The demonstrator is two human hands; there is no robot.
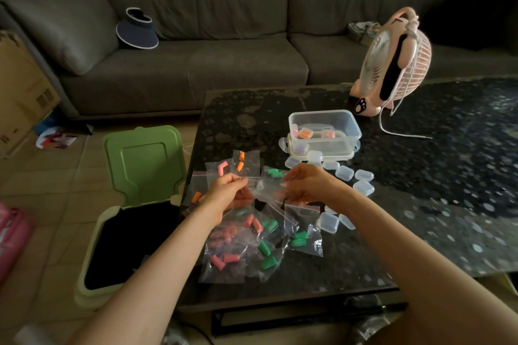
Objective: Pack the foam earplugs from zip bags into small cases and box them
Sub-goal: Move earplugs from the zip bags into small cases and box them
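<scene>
A clear zip bag (262, 189) with pink earplugs inside hangs above the dark table, held between both hands. My left hand (224, 190) pinches its left top edge and my right hand (305, 185) pinches its right side. Under them lie several zip bags (252, 241) of pink, green and orange foam earplugs. Several small clear cases (361, 180) lie scattered to the right. A clear plastic box (325, 123) behind them holds a few filled cases, and its lid (322, 150) leans against its front.
A green bin (131, 221) with its lid raised stands on the floor left of the table. A pink desk fan (395, 64) with a white cord stands at the table's back. A grey sofa (224, 36) runs behind, and a cardboard box (19, 92) sits far left.
</scene>
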